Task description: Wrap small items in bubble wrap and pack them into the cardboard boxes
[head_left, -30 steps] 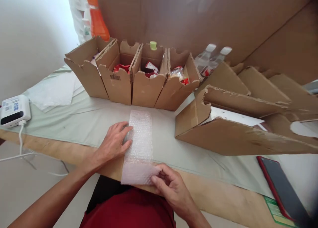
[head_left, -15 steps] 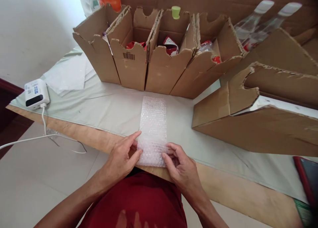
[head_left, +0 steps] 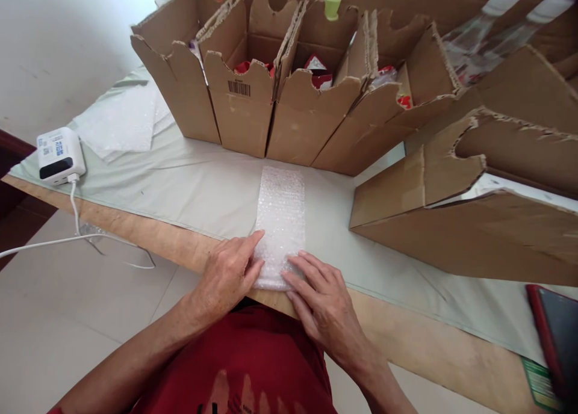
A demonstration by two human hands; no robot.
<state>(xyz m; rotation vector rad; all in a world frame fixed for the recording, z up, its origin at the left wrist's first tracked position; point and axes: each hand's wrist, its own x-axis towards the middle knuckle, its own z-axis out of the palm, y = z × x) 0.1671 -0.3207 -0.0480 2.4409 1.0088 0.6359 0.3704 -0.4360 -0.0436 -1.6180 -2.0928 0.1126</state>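
Observation:
A narrow, flat sheet of bubble wrap lies lengthwise in front of me, its near end at the table's front edge. At its near left side rests my left hand, open, with index finger and thumb stretched apart and their tips on the wrap; its other fingers are mostly hidden. My right hand lies over the near right corner, fingers extended and fingertips on the plastic. Its thumb points toward the front edge of the wrap. Neither hand lifts the sheet.
Several cardboard bins with packets inside stand along the back. A larger cardboard box is at right, near a phone. More bubble wrap and a white device with a cable lie at left.
My right hand has turned from curled fingers at the wrap's right edge to fingers laid out over its near corner. The left hand has shifted slightly onto the wrap. The view has tilted slightly.

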